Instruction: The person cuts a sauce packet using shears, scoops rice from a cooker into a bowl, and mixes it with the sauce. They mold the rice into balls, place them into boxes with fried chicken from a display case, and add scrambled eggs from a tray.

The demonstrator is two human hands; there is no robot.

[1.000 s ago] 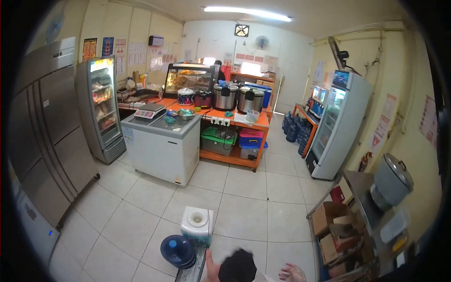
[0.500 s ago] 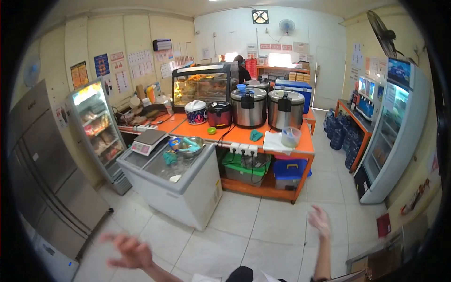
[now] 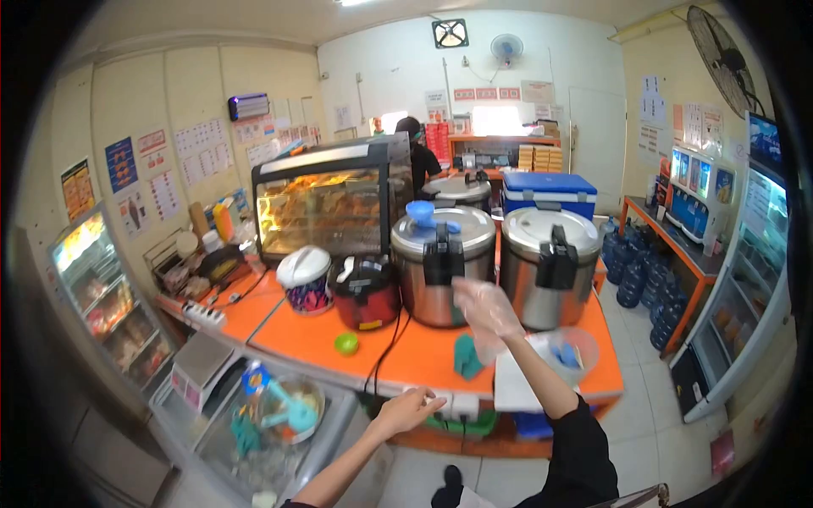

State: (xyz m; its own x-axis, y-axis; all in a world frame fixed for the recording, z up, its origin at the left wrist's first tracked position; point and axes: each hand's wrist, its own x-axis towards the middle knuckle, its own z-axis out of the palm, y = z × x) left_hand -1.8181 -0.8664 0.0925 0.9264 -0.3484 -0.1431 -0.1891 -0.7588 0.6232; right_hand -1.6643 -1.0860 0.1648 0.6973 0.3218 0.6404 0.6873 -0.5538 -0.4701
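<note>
My right hand [image 3: 489, 315], in a clear plastic glove, reaches over the orange counter [image 3: 406, 360] in front of two large steel cookers. The left steel cooker [image 3: 423, 288] has a blue scoop [image 3: 421, 213] on its lid; the right steel cooker [image 3: 546, 284] stands beside it. My right hand's fingers are apart, holding nothing visible. Bare, my left hand [image 3: 410, 412] is at the counter's front edge by a white power strip [image 3: 458, 405]; whether it grips anything is unclear. A green cloth [image 3: 467, 357] lies below my right hand.
A freezer [image 3: 339, 432] with a steel bowl [image 3: 306, 430] and a scale [image 3: 199, 364] stands front left. Behind are a red cooker [image 3: 366, 296], a food display case [image 3: 330, 207] and a person in black [image 3: 421, 157]. A clear tub [image 3: 584, 354] sits right.
The view has moved closer to the counter. My right hand has risen to in front of the cookers, and my left hand has come in to the counter's front edge.
</note>
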